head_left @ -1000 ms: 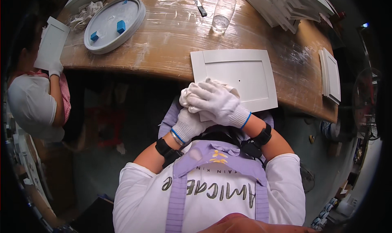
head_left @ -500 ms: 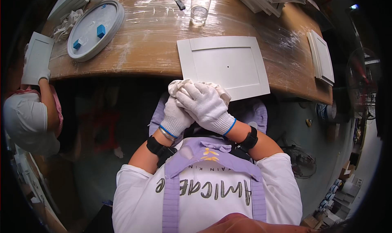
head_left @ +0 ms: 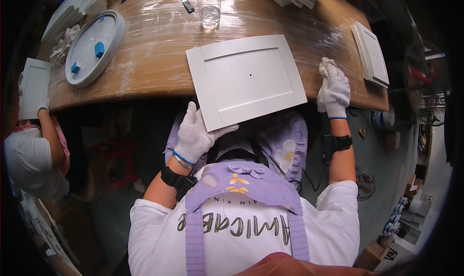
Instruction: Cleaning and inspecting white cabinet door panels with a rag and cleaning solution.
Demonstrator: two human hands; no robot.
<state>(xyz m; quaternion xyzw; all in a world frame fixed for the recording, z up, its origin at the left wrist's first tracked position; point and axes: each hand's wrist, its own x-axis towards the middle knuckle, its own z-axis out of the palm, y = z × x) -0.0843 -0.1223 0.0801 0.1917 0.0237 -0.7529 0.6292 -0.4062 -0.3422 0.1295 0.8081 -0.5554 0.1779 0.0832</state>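
A white framed panel (head_left: 250,90), like a cabinet door with a small dark hole in its middle, lies askew and juts past the table's near edge. At its near left corner is my left hand (head_left: 193,136) in a white knit glove, fingers stretched and thumb spread along the near edge. The hand appears to touch that corner. To the right of the panel and apart from it, my gloved right hand (head_left: 336,90) is closed on a crumpled white cloth (head_left: 327,65), which sticks out past the fingers. The glove partly hides the cloth.
Film covers the brown table (head_left: 154,58). On it are a glass (head_left: 210,16), a small scraper-like tool (head_left: 185,4), a round white lid (head_left: 79,78) with blue blocks, and stacked panels (head_left: 371,56) at right. At left a co-worker's gloved hand (head_left: 43,104) holds another panel (head_left: 35,85).
My hands have come apart: the right has swung out to the right with the cloth, the left has moved to the panel's near corner. The panel has turned slightly. My view has shifted.
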